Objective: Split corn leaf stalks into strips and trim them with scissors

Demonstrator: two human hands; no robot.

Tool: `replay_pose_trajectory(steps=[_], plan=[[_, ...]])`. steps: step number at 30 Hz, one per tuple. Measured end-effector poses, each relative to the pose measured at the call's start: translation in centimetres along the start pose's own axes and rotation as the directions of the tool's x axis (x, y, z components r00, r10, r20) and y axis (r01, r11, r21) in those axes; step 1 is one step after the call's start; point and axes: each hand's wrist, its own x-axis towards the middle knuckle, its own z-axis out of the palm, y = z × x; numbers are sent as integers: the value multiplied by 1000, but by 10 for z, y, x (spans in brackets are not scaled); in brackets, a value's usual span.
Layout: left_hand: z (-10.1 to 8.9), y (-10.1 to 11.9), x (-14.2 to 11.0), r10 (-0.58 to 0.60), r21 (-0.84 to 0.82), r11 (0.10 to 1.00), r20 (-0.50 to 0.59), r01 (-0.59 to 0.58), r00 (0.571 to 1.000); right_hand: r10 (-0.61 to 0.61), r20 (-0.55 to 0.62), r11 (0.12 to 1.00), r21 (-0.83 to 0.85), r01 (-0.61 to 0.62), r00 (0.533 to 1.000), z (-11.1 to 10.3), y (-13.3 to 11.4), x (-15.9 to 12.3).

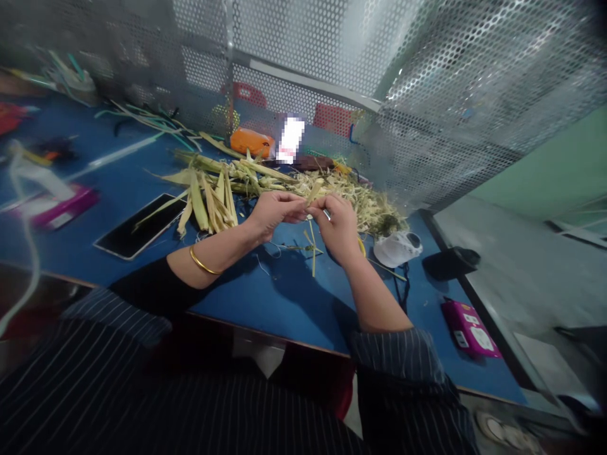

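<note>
My left hand [274, 212] and my right hand [337, 226] meet above the blue table [265, 297], both closed in a pinch on a thin pale leaf strip [313, 243] that hangs down between them. A small metal tool shows at my right fingertips; I cannot make out what it is. Just beyond my hands lies a bundle of green-yellow leaf stalks [213, 189] and a heap of shredded pale strips [360, 199]. A gold bangle [203, 262] sits on my left wrist.
A dark phone [140, 226] lies flat at left. An orange box [251, 141], a white plastic cup [398, 248], a black object [450, 262] and pink packets [469, 328] [61, 205] are on the table. A perforated metal screen [379, 63] walls the back.
</note>
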Motion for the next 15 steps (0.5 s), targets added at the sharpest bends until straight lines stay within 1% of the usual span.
replay_pose_trajectory(steps=[4, 7, 9, 12, 15], plan=[[-1, 0, 0, -23, -37, 999, -1, 23, 1000, 31, -35, 997, 77, -28, 999, 1, 1, 0], [-1, 1, 1, -35, -51, 998, -20, 34, 999, 105, -74, 980, 179, -90, 992, 4, 0, -1], [-1, 1, 2, -36, -47, 998, -23, 35, 999, 146, -75, 964, 233, -125, 986, 5, -2, -1], [-2, 0, 3, -14, -36, 999, -9, 14, 1000, 193, -65, 942, 292, -166, 979, 5, -4, -2], [-2, 0, 2, 23, -6, 1000, 15, -23, 1000, 265, -66, 908, 352, -226, 962, 6, -4, -1]])
